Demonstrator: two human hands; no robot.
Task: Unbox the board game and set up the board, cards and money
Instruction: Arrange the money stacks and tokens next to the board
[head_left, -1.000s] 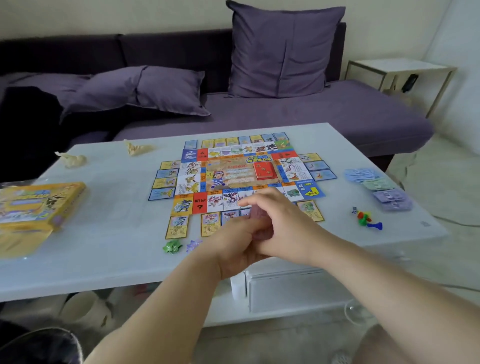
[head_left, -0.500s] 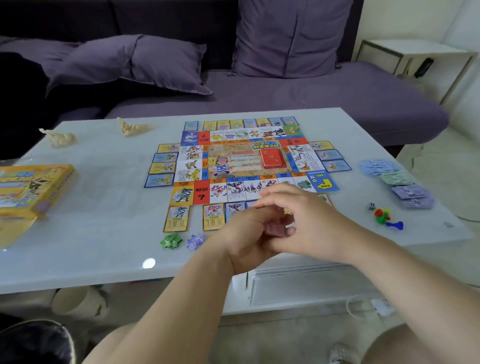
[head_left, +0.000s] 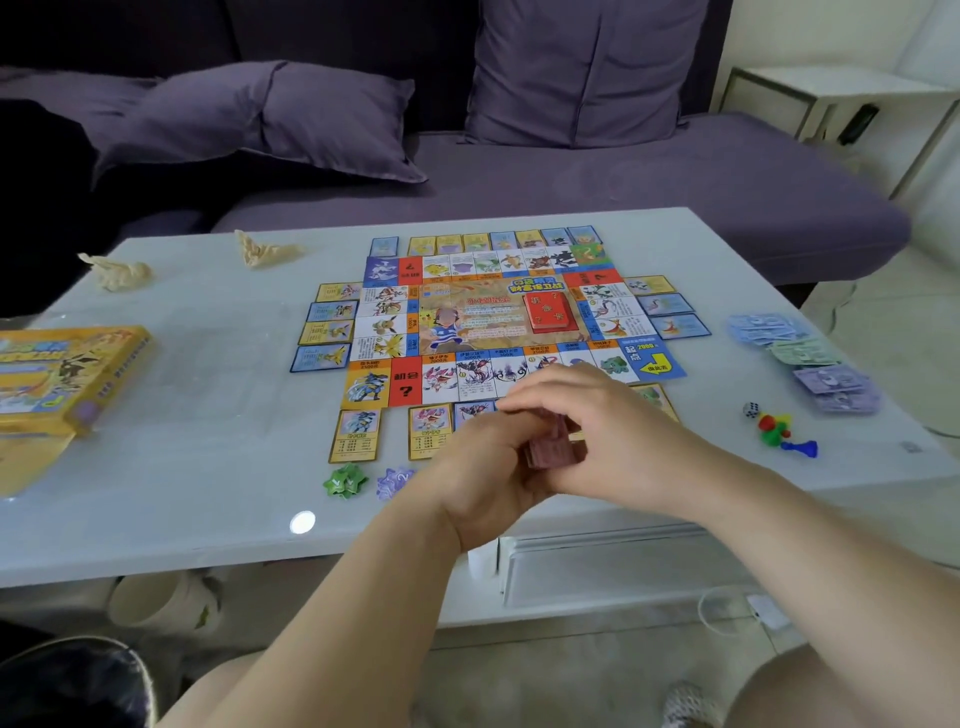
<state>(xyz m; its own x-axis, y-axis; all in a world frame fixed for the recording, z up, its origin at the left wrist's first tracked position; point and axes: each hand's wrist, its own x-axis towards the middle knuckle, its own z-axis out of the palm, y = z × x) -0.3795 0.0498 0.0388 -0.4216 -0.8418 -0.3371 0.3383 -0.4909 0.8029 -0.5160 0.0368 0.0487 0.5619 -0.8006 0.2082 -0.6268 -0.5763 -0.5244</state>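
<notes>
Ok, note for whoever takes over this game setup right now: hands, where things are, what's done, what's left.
Left hand and right hand both grip a reddish stack over the near edge of the board.
Done: board laid flat, property cards round it, red deck on its centre, money piles and pawns at right, box at left.
Remaining: set the reddish stack down, probably by the money piles.

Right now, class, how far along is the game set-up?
Done: colourful square board open, red card deck on its centre, picture cards along its edges, paper money piles at right. In hand: left hand and right hand hold a small reddish stack. Left: setting that stack down.
</notes>
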